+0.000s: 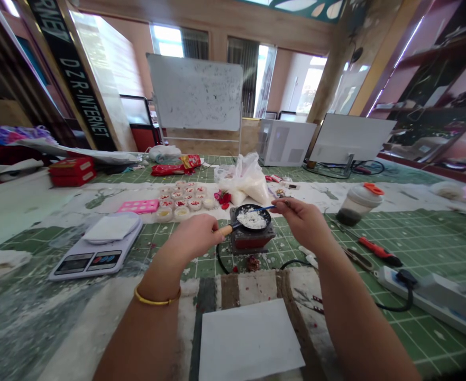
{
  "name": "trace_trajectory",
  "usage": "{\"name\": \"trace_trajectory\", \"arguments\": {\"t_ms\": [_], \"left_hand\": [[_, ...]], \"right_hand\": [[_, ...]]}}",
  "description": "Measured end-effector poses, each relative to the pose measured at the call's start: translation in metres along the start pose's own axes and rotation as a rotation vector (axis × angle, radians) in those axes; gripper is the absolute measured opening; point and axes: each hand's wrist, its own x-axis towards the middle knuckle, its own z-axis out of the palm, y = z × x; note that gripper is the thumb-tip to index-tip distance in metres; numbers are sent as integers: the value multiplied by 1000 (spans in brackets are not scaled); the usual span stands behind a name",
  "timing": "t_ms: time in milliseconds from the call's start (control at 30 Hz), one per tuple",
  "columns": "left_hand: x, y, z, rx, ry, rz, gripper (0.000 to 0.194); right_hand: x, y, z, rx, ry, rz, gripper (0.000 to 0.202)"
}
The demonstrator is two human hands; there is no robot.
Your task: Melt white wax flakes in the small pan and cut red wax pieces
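Note:
My left hand (201,233) is closed round the wooden handle (225,230) of a small black frying pan (271,220). White flakes or chips (252,218) lie in the pan, which rests on a small dark red electric hot plate (252,242). From the right, my right hand (302,218) pinches a thin blue stick (262,208) whose far end reaches over the white pieces. What the stick's tip looks like is too small to tell. Behind the pan stand clear plastic bags of white material (252,185), with a red flower (224,198) beside them.
Several small cups (181,203) with red bits and a pink mould (138,206) sit left of the pan. A kitchen scale (98,248) is nearer left. To the right are a shaker bottle (359,203), a red-handled screwdriver (379,251) and a power strip (435,301). White paper (250,341) lies in front.

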Motion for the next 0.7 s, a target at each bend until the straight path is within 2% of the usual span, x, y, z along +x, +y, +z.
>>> {"name": "trace_trajectory", "arguments": {"t_ms": [67, 233, 333, 467, 567, 700], "left_hand": [[0, 0, 0, -1, -1, -2, 31], [0, -3, -1, -4, -11, -5, 32], [1, -4, 1, -10, -18, -5, 33], [3, -5, 3, -24, -25, 9, 40], [4, -5, 4, -26, -28, 13, 44], [5, -4, 4, -13, -27, 10, 37]], "right_hand": [[2, 2, 1, -16, -39, 26, 29], [13, 15, -3, 168, 55, 124, 33], [14, 29, -7, 236, -41, 185, 30], [6, 45, -7, 192, -132, 217, 24], [-3, 47, -3, 157, -201, 220, 24], [-5, 45, -6, 114, -310, 201, 30]]}}
